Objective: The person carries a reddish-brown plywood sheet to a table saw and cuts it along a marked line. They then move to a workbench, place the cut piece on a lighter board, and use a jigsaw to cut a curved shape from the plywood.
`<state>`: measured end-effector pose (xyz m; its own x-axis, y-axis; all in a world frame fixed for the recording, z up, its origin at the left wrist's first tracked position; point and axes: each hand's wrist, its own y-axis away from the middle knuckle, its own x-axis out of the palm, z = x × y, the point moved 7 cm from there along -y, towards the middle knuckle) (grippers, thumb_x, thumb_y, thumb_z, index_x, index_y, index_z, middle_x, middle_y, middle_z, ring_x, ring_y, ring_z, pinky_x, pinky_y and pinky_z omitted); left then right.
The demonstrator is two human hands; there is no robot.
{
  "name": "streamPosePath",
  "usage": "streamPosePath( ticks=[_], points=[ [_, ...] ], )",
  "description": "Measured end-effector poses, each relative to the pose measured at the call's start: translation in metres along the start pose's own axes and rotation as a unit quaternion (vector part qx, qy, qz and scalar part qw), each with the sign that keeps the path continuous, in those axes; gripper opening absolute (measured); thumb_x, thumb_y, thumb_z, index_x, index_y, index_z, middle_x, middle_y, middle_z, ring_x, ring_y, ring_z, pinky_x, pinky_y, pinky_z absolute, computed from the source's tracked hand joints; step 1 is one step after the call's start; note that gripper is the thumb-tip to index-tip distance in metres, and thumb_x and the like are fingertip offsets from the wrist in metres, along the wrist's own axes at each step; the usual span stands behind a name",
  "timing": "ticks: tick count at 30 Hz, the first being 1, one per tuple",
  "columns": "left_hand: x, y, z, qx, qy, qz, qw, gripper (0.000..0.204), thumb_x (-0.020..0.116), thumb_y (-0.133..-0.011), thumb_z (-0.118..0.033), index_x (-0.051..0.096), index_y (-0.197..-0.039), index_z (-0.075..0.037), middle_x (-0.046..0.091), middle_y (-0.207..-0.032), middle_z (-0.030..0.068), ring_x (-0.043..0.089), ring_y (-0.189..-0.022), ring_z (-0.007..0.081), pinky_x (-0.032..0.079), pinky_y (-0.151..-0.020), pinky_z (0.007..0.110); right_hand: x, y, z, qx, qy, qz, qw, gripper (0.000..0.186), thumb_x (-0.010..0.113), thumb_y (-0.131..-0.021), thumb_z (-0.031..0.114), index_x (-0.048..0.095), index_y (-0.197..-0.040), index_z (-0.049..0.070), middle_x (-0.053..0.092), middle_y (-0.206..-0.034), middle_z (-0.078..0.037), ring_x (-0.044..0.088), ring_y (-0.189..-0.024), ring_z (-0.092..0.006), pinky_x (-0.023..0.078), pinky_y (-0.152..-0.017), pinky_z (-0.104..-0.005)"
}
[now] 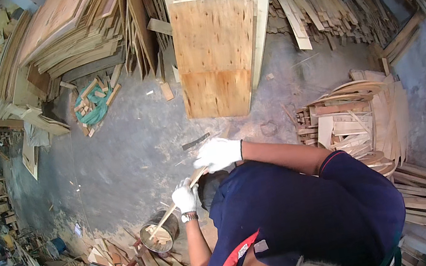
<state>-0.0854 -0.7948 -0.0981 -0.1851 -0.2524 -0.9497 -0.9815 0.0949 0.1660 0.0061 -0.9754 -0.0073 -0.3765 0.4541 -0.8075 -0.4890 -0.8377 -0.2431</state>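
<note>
Wooden strip (169,213), bucket (173,224), wood scraps (160,241) inside

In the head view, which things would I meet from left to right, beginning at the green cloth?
Crumpled green cloth, round grey bucket, white-gloved left hand, white-gloved right hand, piled pale wooden offcuts.

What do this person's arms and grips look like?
Left grip: white glove, with a watch-like band at the wrist. Right grip: white glove, dark cuff edge. Forearms are bare; the right short sleeve is navy with thin red trim.
</note>
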Motion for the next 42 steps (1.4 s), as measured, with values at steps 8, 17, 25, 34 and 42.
streamPosePath(
  ticks=[8, 17, 25, 34, 42],
  points=[
    [0.045, 0.014, 0.073, -0.197, 0.011, -0.087, 0.976, 0.042, 0.075, -0.083, -0.044, 0.075, -0.089, -0.003, 0.068, -0.075, 0.0228, 0.068, -0.068, 0.0387, 0.052, -0.063, 0.050, -0.061, 0.012, -0.095, 0.227, -0.020, -0.031, 0.973, 0.043, 0.065, -0.092, 0.046, 0.064, -0.114, 0.008, 0.065, -0.107, -0.013, 0.062, -0.107, -0.0336, 0.051, -0.091, -0.0447],
    [0.097, -0.004, 0.070, -0.354, 0.127, -0.205, 0.904, 0.069, 0.073, -0.084, -0.058, 0.061, -0.059, 0.005, 0.059, -0.054, 0.0242, 0.059, -0.048, 0.0409, 0.042, -0.047, 0.052, -0.167, 0.058, -0.237, 0.381, 0.118, -0.041, 0.916, 0.062, 0.066, -0.092, 0.051, 0.056, -0.131, 0.004, 0.063, -0.123, -0.019, 0.058, -0.118, -0.0376, 0.048, -0.101, -0.0466],
    [0.044, -0.050, 0.055, -0.418, 0.177, -0.187, 0.871, 0.066, 0.073, -0.086, -0.050, 0.058, -0.056, 0.007, 0.053, -0.047, 0.0211, 0.047, -0.041, 0.0315, 0.036, -0.045, 0.052, -0.263, 0.045, -0.376, 0.403, 0.196, -0.011, 0.894, 0.067, 0.068, -0.089, 0.054, 0.057, -0.130, 0.003, 0.063, -0.120, -0.021, 0.060, -0.114, -0.0388, 0.050, -0.097, -0.0483],
    [-0.027, -0.062, -0.003, -0.479, 0.150, -0.264, 0.824, 0.055, 0.078, -0.085, -0.047, 0.075, -0.083, 0.007, 0.069, -0.070, 0.0259, 0.063, -0.058, 0.0413, 0.048, -0.057, 0.053, -0.373, 0.024, -0.657, 0.524, 0.199, -0.046, 0.827, 0.085, 0.070, -0.082, 0.063, 0.051, -0.141, 0.005, 0.060, -0.134, -0.026, 0.059, -0.123, -0.0400, 0.049, -0.103, -0.0482],
    [0.005, 0.003, -0.039, -0.541, 0.054, -0.292, 0.787, 0.064, 0.077, -0.086, -0.051, 0.066, -0.083, 0.012, 0.068, -0.084, 0.0270, 0.064, -0.075, 0.0416, 0.051, -0.068, 0.054, -0.443, 0.024, -0.808, 0.609, 0.230, -0.112, 0.751, 0.098, 0.076, -0.070, 0.072, 0.052, -0.145, 0.012, 0.059, -0.141, -0.017, 0.059, -0.127, -0.0327, 0.050, -0.104, -0.0492]
  ],
)
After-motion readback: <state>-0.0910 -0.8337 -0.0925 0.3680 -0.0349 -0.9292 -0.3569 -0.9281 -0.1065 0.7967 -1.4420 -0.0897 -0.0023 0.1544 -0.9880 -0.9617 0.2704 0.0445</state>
